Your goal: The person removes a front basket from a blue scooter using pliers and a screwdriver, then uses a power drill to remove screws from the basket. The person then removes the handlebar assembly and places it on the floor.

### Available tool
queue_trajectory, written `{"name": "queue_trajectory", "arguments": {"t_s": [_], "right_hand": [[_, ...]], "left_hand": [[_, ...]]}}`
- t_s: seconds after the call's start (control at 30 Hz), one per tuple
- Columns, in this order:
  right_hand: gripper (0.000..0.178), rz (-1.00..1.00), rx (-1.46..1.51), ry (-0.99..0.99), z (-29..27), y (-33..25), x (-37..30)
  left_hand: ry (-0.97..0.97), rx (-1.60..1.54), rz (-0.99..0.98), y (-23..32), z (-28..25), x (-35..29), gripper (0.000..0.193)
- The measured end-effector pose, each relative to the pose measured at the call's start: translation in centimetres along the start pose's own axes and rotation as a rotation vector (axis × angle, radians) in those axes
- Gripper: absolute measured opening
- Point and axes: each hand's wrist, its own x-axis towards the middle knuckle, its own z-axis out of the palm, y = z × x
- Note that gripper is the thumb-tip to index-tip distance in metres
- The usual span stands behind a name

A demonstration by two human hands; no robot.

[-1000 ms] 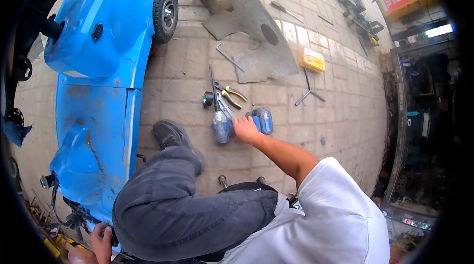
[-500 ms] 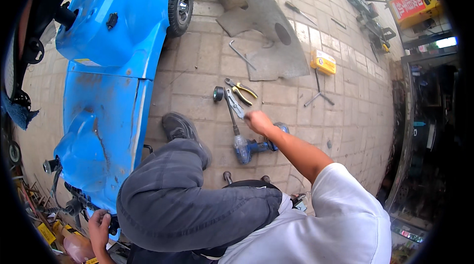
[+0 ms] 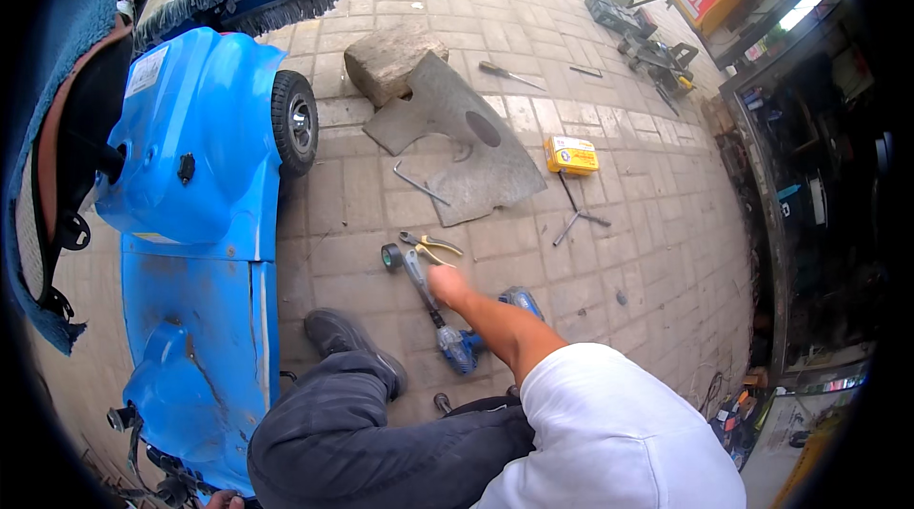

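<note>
My right hand [image 3: 447,286] reaches down to the paving, its fingers curled and slightly blurred. It covers a handle end of the yellow-and-black pliers [image 3: 430,242] and lies beside a flat silver tool [image 3: 414,267]. What is inside its fingers is hidden. Just below lies a blue power driver [image 3: 459,353] with a long dark shaft, passing under my forearm. A roll of black tape [image 3: 391,257] stands left of the pliers. Only a small part of my left hand [image 3: 226,500] shows at the lower edge, by the bottom of the blue vehicle body [image 3: 186,319]; its fingers are mostly hidden.
A black wheel [image 3: 296,123] sits on the vehicle's right side. Farther off lie a grey mat [image 3: 495,176], a stone block [image 3: 390,61], a bent rod [image 3: 419,183], a screwdriver [image 3: 509,76], a yellow box [image 3: 571,156] and a three-armed wrench [image 3: 575,215]. A dark cabinet [image 3: 819,204] stands at right.
My right hand has moved up and left across the tools to the pliers' handles. The view has shifted, and my left hand has mostly slipped out at the lower edge.
</note>
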Motion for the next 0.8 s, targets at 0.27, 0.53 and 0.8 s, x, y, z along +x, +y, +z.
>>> {"name": "queue_trajectory", "arguments": {"t_s": [0.27, 0.53, 0.8], "right_hand": [[0.018, 0.104, 0.218, 0.18, 3.0, -0.4, 0.5], [0.02, 0.23, 0.149, -0.059, 1.1, -0.7, 1.2], [0.026, 0.154, 0.022, -0.172, -0.5, -0.3, 1.4]], "left_hand": [[0.041, 0.085, 0.069, 1.7, -0.9, -0.4, 0.036], [0.055, 0.023, 0.059, 1.5, -0.9, -0.3, 0.038], [0.038, 0.137, 0.024, 1.9, -0.7, -0.7, 0.038]]}}
